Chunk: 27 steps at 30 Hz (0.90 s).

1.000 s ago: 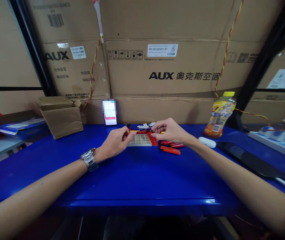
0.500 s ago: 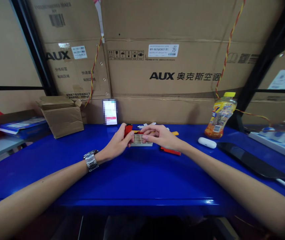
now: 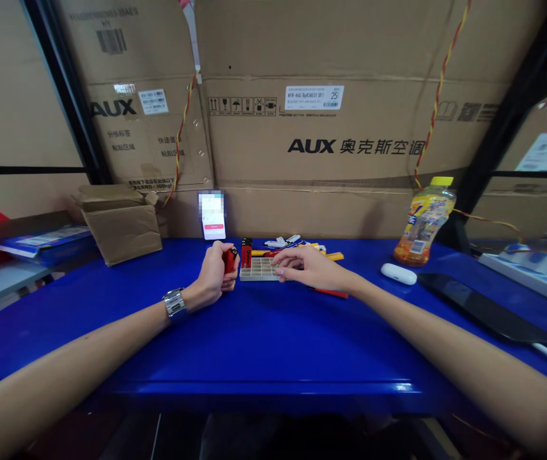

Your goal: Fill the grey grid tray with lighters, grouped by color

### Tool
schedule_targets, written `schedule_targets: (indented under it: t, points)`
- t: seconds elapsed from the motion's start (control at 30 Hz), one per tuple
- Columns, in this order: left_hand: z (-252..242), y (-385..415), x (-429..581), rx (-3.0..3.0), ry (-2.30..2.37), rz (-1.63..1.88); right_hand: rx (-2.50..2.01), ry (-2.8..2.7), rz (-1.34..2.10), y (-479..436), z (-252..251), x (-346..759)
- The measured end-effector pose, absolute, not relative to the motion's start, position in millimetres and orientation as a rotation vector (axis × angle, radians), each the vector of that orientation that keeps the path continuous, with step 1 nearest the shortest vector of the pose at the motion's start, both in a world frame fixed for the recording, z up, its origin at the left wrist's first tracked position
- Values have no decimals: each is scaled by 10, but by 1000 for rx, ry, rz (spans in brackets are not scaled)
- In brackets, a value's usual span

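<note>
My left hand [image 3: 215,273], with a metal watch [image 3: 174,303] on its wrist, is closed around a red lighter [image 3: 230,260] with a dark top. It is just left of a cream compartment tray [image 3: 259,277]. Red lighters with black tops [image 3: 246,253] stand upright at the tray's left end. Several other tray compartments show no contents. My right hand [image 3: 309,267] is at the tray's right end, thumb by the front wall and fingers curled over the grid. The hand hides that end of the tray. A red item [image 3: 333,293] lies partly under the right wrist.
Behind the tray lie yellow sticks [image 3: 335,256] and small white pieces [image 3: 280,242]. A lit phone [image 3: 213,217] leans against the big carton [image 3: 254,211]. A small cardboard box [image 3: 127,230] is left; a drink bottle [image 3: 422,223], white earbud case [image 3: 398,274] and black flat object [image 3: 484,310] are right.
My left hand has drawn back left from the tray with the lighter, uncovering the standing lighters. My right hand has shifted slightly lower, its thumb now by the tray's front wall.
</note>
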State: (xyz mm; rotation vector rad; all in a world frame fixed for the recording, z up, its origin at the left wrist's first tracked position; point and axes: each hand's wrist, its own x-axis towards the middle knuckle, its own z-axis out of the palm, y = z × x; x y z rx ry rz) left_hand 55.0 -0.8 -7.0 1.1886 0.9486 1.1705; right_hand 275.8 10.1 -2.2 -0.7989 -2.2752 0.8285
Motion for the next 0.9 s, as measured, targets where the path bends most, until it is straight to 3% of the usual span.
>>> schedule_targets:
  t: [0.6,0.9]
  points:
    - [-61,-9,554,1246,894,1152,-817,-2322,758,111,-1,2782]
    - [-132,143,506,1570,885,1408,-861,-2344,642,99,68,2828]
